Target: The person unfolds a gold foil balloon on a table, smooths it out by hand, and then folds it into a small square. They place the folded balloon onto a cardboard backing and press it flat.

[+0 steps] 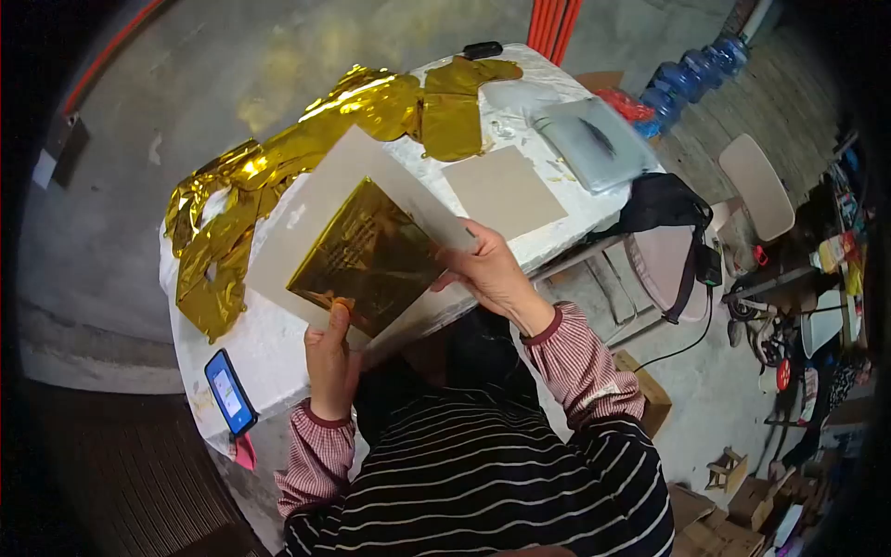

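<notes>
My left hand (332, 362) grips the near edge of a grey cardboard sheet (357, 160), its thumb pressed on a folded gold foil piece (367, 251). On the sheet's right edge my right hand (492, 271) is closed, thumb on top near the foil's corner. The foil lies flat on the card, with faint printing on it that I cannot read. Both are held tilted above the white-covered table (278, 367). Fingers under the card are hidden. A second cardboard sheet (506, 193) rests on the table beyond my right hand.
Shiny gold foil pieces (343, 116) spread along the table's far and left sides. A phone (229, 394) lies at the near left corner. Clear plastic packs (594, 144) sit at the right end, by a black bag (664, 200) and chair. Blue water bottles (682, 82) stand behind.
</notes>
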Available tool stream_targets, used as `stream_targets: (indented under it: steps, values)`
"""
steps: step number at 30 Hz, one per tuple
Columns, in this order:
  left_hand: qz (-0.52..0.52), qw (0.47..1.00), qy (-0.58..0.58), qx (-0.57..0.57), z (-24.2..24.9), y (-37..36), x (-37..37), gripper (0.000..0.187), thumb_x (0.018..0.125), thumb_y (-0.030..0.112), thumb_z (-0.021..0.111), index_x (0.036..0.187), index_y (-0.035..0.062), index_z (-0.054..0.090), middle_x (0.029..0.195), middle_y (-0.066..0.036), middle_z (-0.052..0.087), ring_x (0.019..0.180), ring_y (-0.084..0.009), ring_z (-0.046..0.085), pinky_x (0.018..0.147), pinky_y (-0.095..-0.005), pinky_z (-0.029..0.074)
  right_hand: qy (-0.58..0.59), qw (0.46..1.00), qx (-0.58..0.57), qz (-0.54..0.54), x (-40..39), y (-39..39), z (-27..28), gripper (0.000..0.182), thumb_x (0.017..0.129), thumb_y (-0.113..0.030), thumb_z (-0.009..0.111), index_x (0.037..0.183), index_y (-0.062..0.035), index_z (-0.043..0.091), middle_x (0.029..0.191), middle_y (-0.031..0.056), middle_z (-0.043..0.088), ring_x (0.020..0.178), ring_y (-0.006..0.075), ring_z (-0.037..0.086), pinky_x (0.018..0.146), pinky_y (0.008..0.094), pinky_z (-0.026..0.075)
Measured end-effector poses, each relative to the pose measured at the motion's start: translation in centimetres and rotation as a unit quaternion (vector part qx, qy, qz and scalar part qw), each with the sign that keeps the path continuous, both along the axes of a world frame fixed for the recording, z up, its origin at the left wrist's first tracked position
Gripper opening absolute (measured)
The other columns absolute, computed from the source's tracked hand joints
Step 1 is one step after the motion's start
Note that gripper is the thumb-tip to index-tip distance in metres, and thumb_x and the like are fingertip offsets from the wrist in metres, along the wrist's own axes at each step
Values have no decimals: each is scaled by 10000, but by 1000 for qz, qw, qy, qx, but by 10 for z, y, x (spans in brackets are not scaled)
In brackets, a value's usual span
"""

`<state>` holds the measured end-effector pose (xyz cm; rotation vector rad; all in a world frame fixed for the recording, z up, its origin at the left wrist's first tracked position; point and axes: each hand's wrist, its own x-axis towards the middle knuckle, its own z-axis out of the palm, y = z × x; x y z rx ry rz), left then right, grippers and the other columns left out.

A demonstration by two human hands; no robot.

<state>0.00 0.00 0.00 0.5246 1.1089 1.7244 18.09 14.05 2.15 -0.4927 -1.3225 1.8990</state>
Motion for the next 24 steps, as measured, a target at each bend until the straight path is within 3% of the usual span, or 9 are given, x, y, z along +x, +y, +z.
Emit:
stream_targets:
  steps: [3, 4, 6, 7, 10, 14, 16, 18, 24]
  values:
    - [-4, 996, 83, 17, 12, 4, 12, 286, 973, 209, 589, 1163, -5, 586, 993, -21, 649, 874, -123, 627, 817, -308, 517, 35, 995, -88, -39, 10, -10, 10, 298, 909, -105, 637, 1188, -9, 595, 995, 109, 692, 773, 180, 678, 594, 301, 580]
    - [-21, 946, 323, -7, 12, 3, 11, 268, 984, 186, 557, 1164, -10, 584, 996, -39, 646, 873, -139, 628, 821, -320, 520, -8, 999, -26, -25, 22, -2, 15, 260, 906, -92, 635, 1146, 3, 605, 981, 93, 687, 751, 160, 666, 566, 287, 564]
    - [-88, 981, 107, 138, 11, 5, 32, 267, 999, 123, 484, 1197, -36, 563, 1045, -109, 647, 927, -200, 640, 858, -344, 522, 62, 988, 35, -139, 63, 3, 44, 197, 917, -143, 637, 1072, -23, 619, 937, 70, 675, 758, 147, 648, 655, 278, 549]
    - [-88, 978, 165, 89, 31, 5, 43, 288, 986, 80, 471, 1229, -55, 543, 1106, -157, 642, 990, -245, 643, 891, -356, 517, 133, 965, 77, -212, 92, 4, 73, 174, 923, -169, 639, 1035, -36, 627, 914, 59, 669, 762, 140, 639, 700, 274, 542]
    - [-134, 952, 265, 67, 20, -3, 30, 287, 997, 125, 492, 1203, -60, 568, 1106, -168, 654, 1000, -259, 648, 905, -383, 517, 342, 806, 169, -453, 227, 32, 130, 215, 952, -250, 606, 960, -38, 639, 889, 52, 668, 843, 159, 645, 839, 299, 546]
    - [-137, 928, 347, 2, -10, -11, 0, 251, 1000, 128, 510, 1112, -65, 622, 1031, -153, 672, 951, -237, 662, 885, -365, 530, 175, 559, 244, -773, 451, 25, 111, 322, 1020, -231, 464, 1185, 35, 539, 1174, 139, 629, 1047, 271, 624, 919, 407, 556]
    - [-100, 935, 337, -47, -20, -15, -8, 225, 981, 83, 520, 1097, -66, 641, 964, -125, 692, 904, -195, 666, 874, -313, 519, 35, 454, 60, -888, 572, 7, 32, 411, 965, -328, 567, 1184, 20, 562, 1006, 76, 669, 786, 231, 655, 633, 359, 571]
    - [-101, 945, 307, -51, -29, -21, -22, 246, 993, 122, 522, 1112, -65, 628, 986, -129, 682, 920, -205, 662, 884, -329, 522, -68, 459, 111, -879, 651, -55, -99, 380, 920, -403, 618, 1059, -55, 686, 785, 57, 648, 592, 197, 586, 487, 313, 446]
    - [-73, 960, 251, -98, -32, -19, -31, 268, 1001, 148, 528, 1147, -57, 620, 1025, -135, 678, 939, -199, 660, 901, -324, 519, -142, 420, -352, -824, 621, -222, -304, 358, 898, -286, 600, 1141, -25, 621, 926, 113, 629, 723, 234, 595, 640, 345, 454]
